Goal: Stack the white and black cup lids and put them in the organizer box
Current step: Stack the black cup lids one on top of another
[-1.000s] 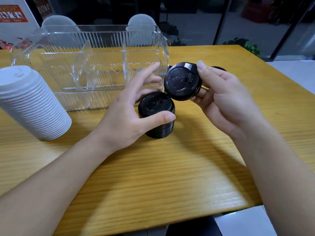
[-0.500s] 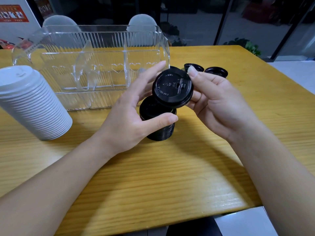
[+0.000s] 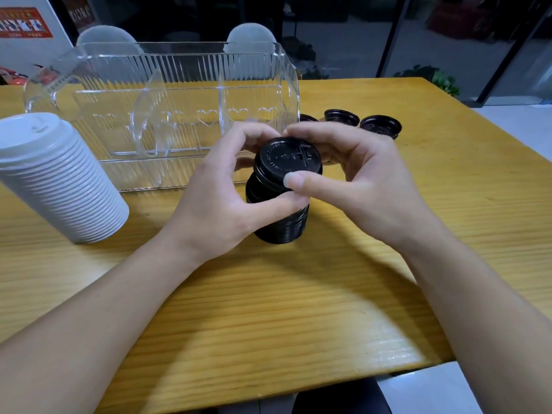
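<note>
Wood table (image 3: 298, 309) w/ clear organizer box (image 3: 167, 94), white lid stack (image 3: 59, 180), black lid stack (image 3: 280, 225), loose black lids (image 3: 380, 125).

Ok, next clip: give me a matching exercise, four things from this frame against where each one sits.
Things:
1. white lid stack
2. black lid stack
3. loose black lids
4. organizer box

Places:
A. held between both hands
B. table's far side, holding no lids
C. right of the box, lying singly
D. left of the box's front

Pairs: 1-D, 2-A, 3-C, 4-B
</note>
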The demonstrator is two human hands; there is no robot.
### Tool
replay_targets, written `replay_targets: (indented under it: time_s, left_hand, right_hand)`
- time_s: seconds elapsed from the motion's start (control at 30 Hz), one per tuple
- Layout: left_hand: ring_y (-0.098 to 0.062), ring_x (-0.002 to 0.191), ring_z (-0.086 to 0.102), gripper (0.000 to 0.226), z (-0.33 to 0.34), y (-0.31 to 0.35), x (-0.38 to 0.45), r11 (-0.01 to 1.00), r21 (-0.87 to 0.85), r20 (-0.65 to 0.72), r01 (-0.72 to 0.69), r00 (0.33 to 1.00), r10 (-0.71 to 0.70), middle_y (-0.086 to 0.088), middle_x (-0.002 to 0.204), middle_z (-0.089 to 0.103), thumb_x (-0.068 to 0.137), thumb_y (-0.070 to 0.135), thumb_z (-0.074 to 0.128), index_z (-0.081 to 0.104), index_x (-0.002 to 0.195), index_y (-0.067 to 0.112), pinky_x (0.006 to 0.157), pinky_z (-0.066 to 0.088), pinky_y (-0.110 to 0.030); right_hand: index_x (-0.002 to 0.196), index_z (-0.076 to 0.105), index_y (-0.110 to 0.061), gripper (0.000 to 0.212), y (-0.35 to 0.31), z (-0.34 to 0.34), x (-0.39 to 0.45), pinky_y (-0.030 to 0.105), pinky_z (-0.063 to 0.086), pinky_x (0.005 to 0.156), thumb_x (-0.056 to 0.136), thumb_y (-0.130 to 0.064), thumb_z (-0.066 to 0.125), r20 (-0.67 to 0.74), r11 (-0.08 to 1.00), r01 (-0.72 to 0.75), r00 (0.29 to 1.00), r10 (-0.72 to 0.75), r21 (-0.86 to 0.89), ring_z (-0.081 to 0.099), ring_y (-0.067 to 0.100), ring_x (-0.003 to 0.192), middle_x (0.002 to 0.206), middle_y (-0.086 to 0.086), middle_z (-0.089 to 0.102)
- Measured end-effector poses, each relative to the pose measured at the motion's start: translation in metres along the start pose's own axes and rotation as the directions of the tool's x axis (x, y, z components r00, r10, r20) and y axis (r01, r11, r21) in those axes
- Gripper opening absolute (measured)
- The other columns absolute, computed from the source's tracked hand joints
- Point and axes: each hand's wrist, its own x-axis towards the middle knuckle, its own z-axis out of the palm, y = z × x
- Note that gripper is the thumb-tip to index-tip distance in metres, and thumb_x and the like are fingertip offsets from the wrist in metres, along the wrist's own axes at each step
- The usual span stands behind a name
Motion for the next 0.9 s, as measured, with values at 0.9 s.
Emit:
replay_targets:
  time_s: [0.9]
  left_hand:
    - [-0.023, 0.129, 0.079, 0.154, -0.0019, -0.0020, 0.0001, 0.942, -0.150, 0.309, 0.299, 0.920, -0.242, 0.002, 0.133, 0.082, 0.072, 0.018, 0.108, 0.002, 0.178, 0.056, 0.123, 0.053, -0.057]
  right_hand:
    - [0.130, 0.082, -0.020, 0.048, -0.0007, -0.0062, -0.0055, 0.042, 0.056, 0.113, 0.085, -0.027, 0.098, 0.101, 0.984, -0.017, 0.994, 0.035, -0.177, 0.072, 0.007, 0.131, 0.131, -0.014, 0.080]
